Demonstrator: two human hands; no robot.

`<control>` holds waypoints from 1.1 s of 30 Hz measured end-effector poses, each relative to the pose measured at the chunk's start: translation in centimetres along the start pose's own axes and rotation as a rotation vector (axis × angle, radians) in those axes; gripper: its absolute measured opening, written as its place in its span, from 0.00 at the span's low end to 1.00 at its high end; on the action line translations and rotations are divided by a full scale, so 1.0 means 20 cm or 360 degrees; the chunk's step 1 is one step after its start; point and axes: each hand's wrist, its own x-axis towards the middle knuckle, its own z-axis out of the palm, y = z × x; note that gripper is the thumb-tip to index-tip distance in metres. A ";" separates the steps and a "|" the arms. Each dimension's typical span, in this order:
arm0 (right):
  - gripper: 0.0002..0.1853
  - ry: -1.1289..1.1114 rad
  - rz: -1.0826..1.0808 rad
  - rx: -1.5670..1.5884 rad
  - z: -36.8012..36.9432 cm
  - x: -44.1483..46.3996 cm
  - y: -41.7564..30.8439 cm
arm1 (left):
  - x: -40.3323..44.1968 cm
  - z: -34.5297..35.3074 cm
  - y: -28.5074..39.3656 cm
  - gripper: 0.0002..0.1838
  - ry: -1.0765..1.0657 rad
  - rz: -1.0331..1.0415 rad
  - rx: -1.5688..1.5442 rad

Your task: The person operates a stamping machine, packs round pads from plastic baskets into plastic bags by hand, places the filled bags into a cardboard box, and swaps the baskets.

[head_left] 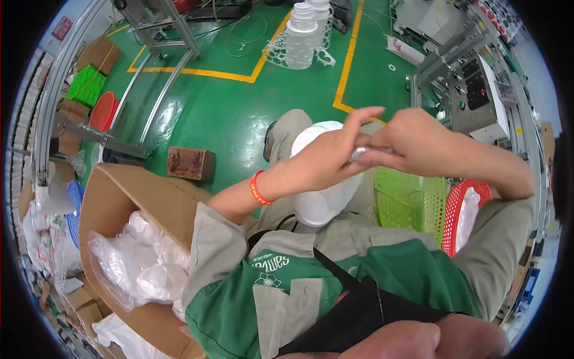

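Observation:
My left hand (332, 154), with a red band at the wrist, meets my right hand (412, 140) in front of my chest. Between them is a small shiny silvery thing (360, 154), mostly covered by the fingers; its kind cannot be made out. The right fingers are curled and pinch it. My left hand closes on its near end, one finger sticking up. Below the hands, a large rounded white plastic container (323, 206) rests in my lap between the thighs, partly hidden by the left forearm.
A cardboard box (134, 191) with bagged white pieces (143, 263) stands at left. At right are a green basket (409, 200) and a red basket (460, 209). A brown block (190, 163), stacked clear containers (301, 42) and metal frames (173, 78) stand on the green floor.

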 end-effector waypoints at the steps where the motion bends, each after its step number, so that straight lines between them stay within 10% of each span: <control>1: 0.17 -0.0160 0.0023 0.0250 0.00 -0.01 0.00 | 0.00 -0.02 0.03 0.27 -0.0111 -0.0026 0.0062; 4: 0.14 -0.0279 0.0297 0.0962 -0.05 -0.08 -0.10 | -0.07 -0.05 0.10 0.22 0.0077 0.0332 0.0457; 15: 0.16 -0.0361 -0.0223 0.0770 -0.04 -0.18 -0.08 | -0.26 -0.11 0.16 0.10 0.0103 0.0395 0.0694; 19: 0.15 0.0307 0.0823 0.1508 -0.02 0.01 0.06 | -0.07 -0.25 -0.12 0.15 -0.0132 0.0030 0.0312; 21: 0.15 0.0511 0.0637 0.1546 0.00 0.23 0.20 | 0.00 -0.38 -0.38 0.20 0.0068 -0.0326 -0.0687; 25: 0.16 0.0612 0.0119 0.1399 -0.08 0.62 -0.08 | -0.11 -0.41 -0.99 0.28 0.1520 -0.0535 -0.0826; 27: 0.16 0.0735 -0.0266 0.1247 -0.11 0.68 -0.28 | -0.16 -0.36 -1.11 0.28 0.1228 -0.1260 -0.0528; 32: 0.18 0.1631 -0.0996 -0.0543 -0.35 0.81 -0.40 | -0.13 -0.29 -1.11 0.26 0.1061 -0.0974 -0.0324; 33: 0.15 0.1333 -0.1182 -0.0035 -0.38 0.88 -0.53 | -0.11 -0.30 -1.07 0.25 0.1025 -0.0903 -0.0295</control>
